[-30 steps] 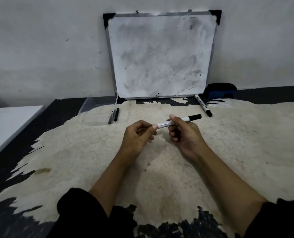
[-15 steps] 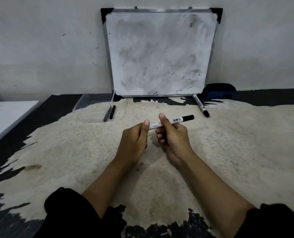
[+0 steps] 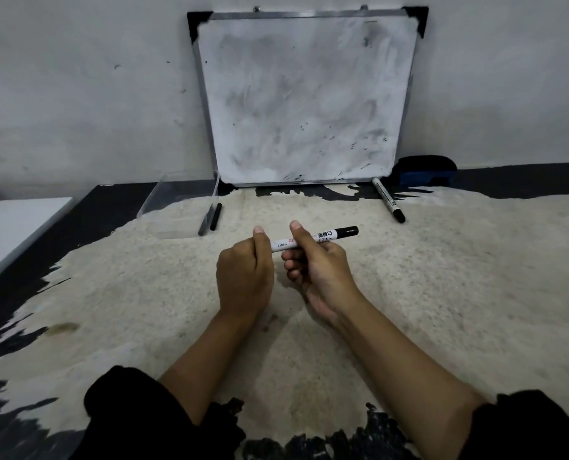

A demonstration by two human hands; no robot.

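A white marker (image 3: 323, 238) with a black cap pointing right is held level above the worn table top (image 3: 459, 277). My right hand (image 3: 316, 273) grips its middle, thumb on top and fingers curled underneath. My left hand (image 3: 245, 273) pinches the marker's left end between thumb and curled fingers. A smudged whiteboard (image 3: 304, 97) leans upright against the wall behind.
A second marker (image 3: 388, 200) lies below the board's right corner, beside a blue-and-black eraser (image 3: 426, 174). A clear plastic box (image 3: 180, 207) stands at the back left with a black marker (image 3: 215, 216) beside it. A white surface (image 3: 7, 234) adjoins the table's left edge.
Both hands with the marker have drifted slightly left and nearer to me. My left hand has turned over, its back now facing up, still at the marker's left end.
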